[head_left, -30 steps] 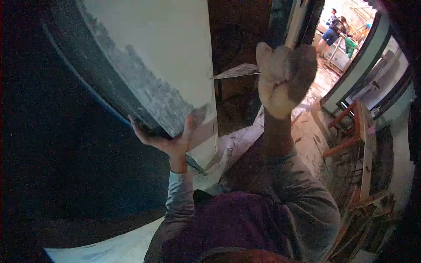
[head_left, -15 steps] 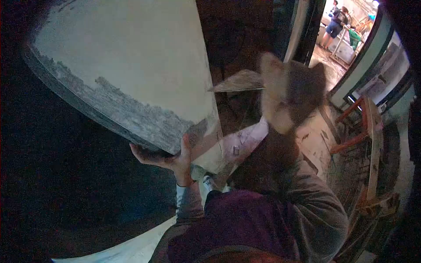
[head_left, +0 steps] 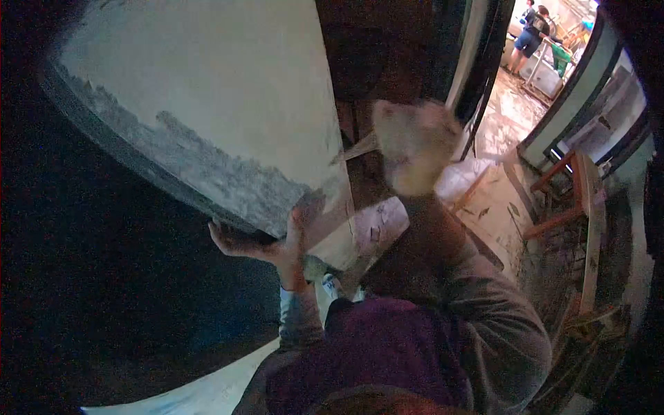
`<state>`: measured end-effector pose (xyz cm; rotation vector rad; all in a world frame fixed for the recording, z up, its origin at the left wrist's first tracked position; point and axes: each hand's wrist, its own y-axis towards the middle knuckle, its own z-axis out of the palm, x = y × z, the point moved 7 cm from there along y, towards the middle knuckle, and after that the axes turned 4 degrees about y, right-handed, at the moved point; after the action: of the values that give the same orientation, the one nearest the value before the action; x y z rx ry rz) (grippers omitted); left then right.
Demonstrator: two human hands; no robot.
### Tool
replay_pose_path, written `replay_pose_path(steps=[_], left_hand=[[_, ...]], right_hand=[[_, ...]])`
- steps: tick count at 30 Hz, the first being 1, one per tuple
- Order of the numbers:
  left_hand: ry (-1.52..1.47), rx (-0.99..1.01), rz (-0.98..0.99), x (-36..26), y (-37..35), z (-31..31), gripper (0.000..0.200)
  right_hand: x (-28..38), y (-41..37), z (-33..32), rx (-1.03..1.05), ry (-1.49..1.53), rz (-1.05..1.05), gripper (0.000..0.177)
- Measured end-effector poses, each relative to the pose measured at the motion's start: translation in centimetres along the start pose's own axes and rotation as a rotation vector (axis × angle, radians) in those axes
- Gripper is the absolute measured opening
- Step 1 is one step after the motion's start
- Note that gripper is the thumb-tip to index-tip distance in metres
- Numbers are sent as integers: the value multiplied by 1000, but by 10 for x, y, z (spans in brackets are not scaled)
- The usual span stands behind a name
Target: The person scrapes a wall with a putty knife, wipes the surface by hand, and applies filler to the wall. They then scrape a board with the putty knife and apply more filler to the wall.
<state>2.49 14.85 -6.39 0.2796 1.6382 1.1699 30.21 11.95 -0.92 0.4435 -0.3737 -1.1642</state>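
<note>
A large pale panel [head_left: 214,90] with a rough grey band [head_left: 207,169] along its curved lower edge fills the upper left. Beneath that edge my left hand [head_left: 266,249] grips the panel, thumb on the near face and fingers under it. My right hand [head_left: 415,145], smeared by motion, is raised to the right of the panel, apart from it. A thin pointed piece [head_left: 360,148] reaches from this hand toward the panel's right edge; how the fingers hold it is blurred.
Wooden frames [head_left: 588,200] stand at the right. Beyond a bright doorway at the upper right, a person [head_left: 529,38] stands near a rail. A pale sheet [head_left: 200,387] lies at the lower left, and a shoe [head_left: 330,282] shows below the panel.
My right hand has moved left, closer to the panel, and the pointed piece now shows narrower. My left hand keeps its grip, shifted slightly with the view.
</note>
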Motion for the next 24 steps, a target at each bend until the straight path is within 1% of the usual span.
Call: replay_pose_path(steps=[1, 2, 4, 6, 8, 9, 10, 11, 12, 13, 14, 15, 17, 18, 20, 22, 24], left_hand=[[60, 4, 3, -1, -2, -1, 114], [50, 1, 7, 0, -3, -3, 114], [-20, 14, -1, 1, 2, 3, 122], [-40, 11, -19, 1, 6, 8, 123], [-65, 40, -82, 3, -2, 1, 126], [-126, 10, -154, 9, -3, 3, 127], [-132, 8, -152, 11, -3, 3, 127], [-95, 12, -92, 10, -2, 1, 127], [-62, 7, -31, 7, 0, 4, 127], [-54, 10, -38, 7, 0, 5, 127], [-110, 5, -84, 10, -2, 4, 127], [-176, -9, -127, 13, -4, 2, 126], [-217, -15, -135, 11, -2, 1, 126], [-254, -21, -144, 10, 0, 5, 126], [-207, -31, -127, 7, 2, 5, 124], [-161, -26, -119, 5, -5, -2, 122], [-197, 4, -148, 10, -3, 3, 128]], right_hand=[[-2, -13, -9, -161, -53, -12, 19], [5, -12, 4, -10, -18, 43, 19], [8, 3, 33, 179, 36, 74, 19], [21, 3, 52, 229, -315, -85, 24], [28, 4, 57, 218, -318, -69, 27], [32, 5, 60, 212, -319, -61, 29], [40, 7, 59, 350, -287, -112, 27], [47, 8, 58, 490, -244, -156, 24], [48, 8, 54, 629, -297, -172, 23], [48, 7, 49, 768, -344, -192, 21], [34, 3, 29, 576, -464, -98, 12], [22, 1, 11, 393, -579, -15, 14], [19, 5, 13, 226, -670, 36, 24], [40, 0, 39, 361, -627, -177, 42], [58, -14, 54, 477, -591, -360, 60], [47, -18, 39, 614, -345, -223, 51], [31, -10, 29, 766, -71, -119, 42]])
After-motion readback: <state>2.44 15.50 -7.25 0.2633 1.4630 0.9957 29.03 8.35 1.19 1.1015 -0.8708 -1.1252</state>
